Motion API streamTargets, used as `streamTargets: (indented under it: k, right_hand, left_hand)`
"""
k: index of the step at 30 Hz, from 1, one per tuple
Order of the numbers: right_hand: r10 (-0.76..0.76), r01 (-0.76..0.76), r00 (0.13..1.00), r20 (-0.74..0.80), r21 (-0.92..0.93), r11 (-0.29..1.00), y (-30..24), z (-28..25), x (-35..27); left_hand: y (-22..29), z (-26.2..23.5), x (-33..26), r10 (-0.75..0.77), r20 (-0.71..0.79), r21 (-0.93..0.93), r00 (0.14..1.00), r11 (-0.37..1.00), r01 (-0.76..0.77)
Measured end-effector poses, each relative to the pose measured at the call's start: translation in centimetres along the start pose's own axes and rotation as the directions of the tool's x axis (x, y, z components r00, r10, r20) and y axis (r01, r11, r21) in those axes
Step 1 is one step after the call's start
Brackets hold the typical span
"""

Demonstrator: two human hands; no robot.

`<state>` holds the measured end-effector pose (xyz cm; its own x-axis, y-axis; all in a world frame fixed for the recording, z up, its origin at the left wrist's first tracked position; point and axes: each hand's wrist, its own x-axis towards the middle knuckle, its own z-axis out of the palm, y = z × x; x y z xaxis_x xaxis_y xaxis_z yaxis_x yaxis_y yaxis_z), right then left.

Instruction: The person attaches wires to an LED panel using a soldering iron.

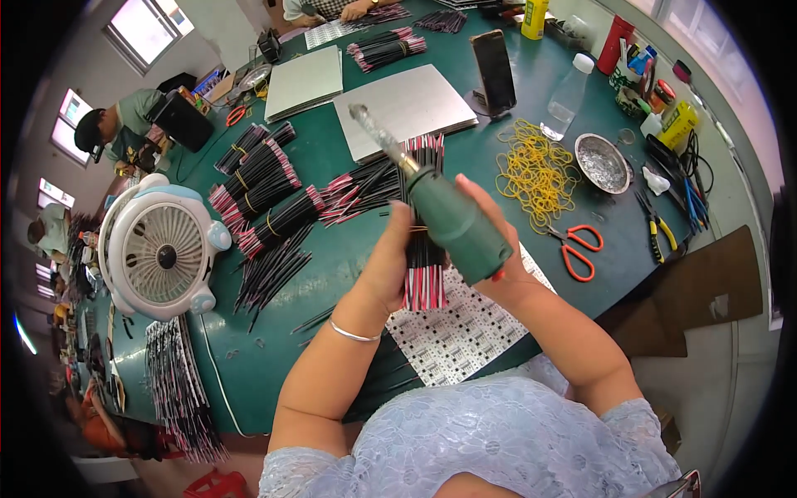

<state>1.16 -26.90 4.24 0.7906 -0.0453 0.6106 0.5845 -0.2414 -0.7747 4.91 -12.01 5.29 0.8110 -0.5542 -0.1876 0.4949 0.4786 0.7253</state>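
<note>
Banded wire bundle, black with red and white ends, sits between the two hands, pointing away from the body. Left hand: thumb pressed to the bundle's left side, other fingers out of sight under it. Right hand: at the bundle's right, mostly behind a green tool with long metal tip; can't tell if its fingers grip bundle, tool or both. Below the fingers, toward the body: white circuit-board panel. Left of left thumb: more banded bundles, loose wires, then white-and-blue fan. Past the fingertips: pale flat stack, phone. Right of right fingers: yellow rubber bands, metal bowl, orange-handled scissors, pliers farthest.
</note>
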Motion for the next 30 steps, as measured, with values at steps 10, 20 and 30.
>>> streamTargets:
  k: [10, 20, 30]
  right_hand:
    - [-0.201, 0.079, 0.956, -0.213, -0.473, 0.877, 3.0, -3.4, 0.4]
    - [-0.125, -0.181, 0.839, -0.530, -0.488, 0.854, 6.5, -6.3, 5.7]
    - [-0.099, -0.295, 0.816, -0.570, -0.557, 0.776, 7.1, -10.0, 2.8]
  left_hand:
    - [-3.8, 1.5, -2.4, -0.304, 0.023, 0.142, 0.953, 0.944, 0.297]
    - [-6.7, 3.0, -5.7, -0.321, 0.438, -0.184, 0.840, 0.882, 0.433]
    - [7.3, -5.2, 2.7, 0.159, 0.060, 0.734, 0.985, 0.662, -0.152]
